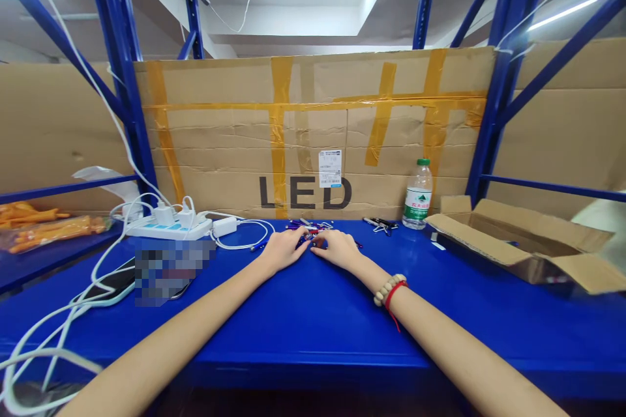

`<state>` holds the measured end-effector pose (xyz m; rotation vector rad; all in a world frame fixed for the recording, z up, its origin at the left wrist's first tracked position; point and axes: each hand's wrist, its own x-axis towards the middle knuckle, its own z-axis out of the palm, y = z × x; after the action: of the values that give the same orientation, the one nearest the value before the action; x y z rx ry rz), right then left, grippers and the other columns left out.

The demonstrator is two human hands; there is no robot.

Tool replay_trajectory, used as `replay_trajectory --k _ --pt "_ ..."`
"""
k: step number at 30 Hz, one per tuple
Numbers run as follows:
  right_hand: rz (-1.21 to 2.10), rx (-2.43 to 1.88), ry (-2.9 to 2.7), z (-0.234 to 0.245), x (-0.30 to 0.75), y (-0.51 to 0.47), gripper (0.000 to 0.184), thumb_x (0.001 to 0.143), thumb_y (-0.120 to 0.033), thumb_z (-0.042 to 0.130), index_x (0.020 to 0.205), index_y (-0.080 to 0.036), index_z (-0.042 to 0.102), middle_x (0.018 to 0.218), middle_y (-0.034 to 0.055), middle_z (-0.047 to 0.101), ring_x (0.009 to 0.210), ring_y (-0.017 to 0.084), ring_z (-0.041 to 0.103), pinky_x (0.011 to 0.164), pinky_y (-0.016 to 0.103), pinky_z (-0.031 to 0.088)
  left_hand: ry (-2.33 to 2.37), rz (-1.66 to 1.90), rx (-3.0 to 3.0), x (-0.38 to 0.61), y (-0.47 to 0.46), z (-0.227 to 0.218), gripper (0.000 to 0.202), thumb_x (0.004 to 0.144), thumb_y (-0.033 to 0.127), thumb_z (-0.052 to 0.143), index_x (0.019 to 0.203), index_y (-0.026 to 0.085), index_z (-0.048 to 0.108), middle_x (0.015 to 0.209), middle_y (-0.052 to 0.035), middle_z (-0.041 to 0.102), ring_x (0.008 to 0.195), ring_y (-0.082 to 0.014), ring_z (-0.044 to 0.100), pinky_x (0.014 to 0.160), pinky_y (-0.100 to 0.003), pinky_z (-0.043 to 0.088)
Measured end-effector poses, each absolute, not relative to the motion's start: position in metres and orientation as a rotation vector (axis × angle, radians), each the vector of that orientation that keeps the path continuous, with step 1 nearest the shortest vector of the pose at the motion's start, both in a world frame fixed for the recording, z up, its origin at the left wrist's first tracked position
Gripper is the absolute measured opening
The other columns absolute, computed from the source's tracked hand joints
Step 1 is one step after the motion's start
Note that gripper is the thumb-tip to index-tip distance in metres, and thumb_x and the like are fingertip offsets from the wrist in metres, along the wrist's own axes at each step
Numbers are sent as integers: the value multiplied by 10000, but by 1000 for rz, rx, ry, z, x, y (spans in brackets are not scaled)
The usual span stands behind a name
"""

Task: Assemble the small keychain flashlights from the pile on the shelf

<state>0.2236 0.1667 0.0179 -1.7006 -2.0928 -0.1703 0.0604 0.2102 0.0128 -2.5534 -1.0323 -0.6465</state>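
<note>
Both my arms reach forward over the blue table [313, 319]. My left hand [284, 247] and my right hand [337, 249] rest side by side at a small heap of thin pen-like items [310, 229] near the cardboard wall. The fingers of both hands curl down onto the heap. What they grip, if anything, is hidden under the fingers. A bead bracelet and a red string [390, 290] circle my right wrist.
A water bottle [418, 195] stands right of the heap, with a few more pens [379, 224] beside it. An open cardboard box [528, 241] lies at the right. A power strip [169, 227] with chargers, white cables [53, 332] and a phone [110, 283] sit at the left.
</note>
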Motion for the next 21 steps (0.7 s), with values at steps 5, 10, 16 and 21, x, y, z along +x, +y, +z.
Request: replay_trajectory --k 5,10,16,21 --pt "-163 -1798 -2006 16 219 169 226 757 -335 551 947 -264 650 913 2 656 876 198 595 634 257 397 -1019 -639 -2582 60 211 11 273 877 362 363 1040 187 496 867 -65 651 800 -209 627 629 -266 454" --pt "-166 -1813 -1999 15 219 169 184 765 -349 532 814 -250 680 902 18 653 877 211 592 634 267 387 -1011 -623 -2596 60 211 11 273 867 353 389 1058 186 490 879 -67 660 819 -219 630 648 -282 463" --pt "-136 -1839 -1915 16 218 168 167 711 -303 559 819 -246 672 915 7 656 905 217 586 687 288 400 -975 -623 -2603 59 212 9 270 871 345 377 1049 180 494 898 -70 659 819 -222 630 648 -289 470" --pt "-62 -1818 -1793 15 218 171 140 657 -271 577 761 -235 663 836 -8 669 861 202 601 679 278 406 -962 -662 -2572 58 214 8 283 891 344 347 1066 174 490 912 -82 632 831 -212 611 687 -300 473"
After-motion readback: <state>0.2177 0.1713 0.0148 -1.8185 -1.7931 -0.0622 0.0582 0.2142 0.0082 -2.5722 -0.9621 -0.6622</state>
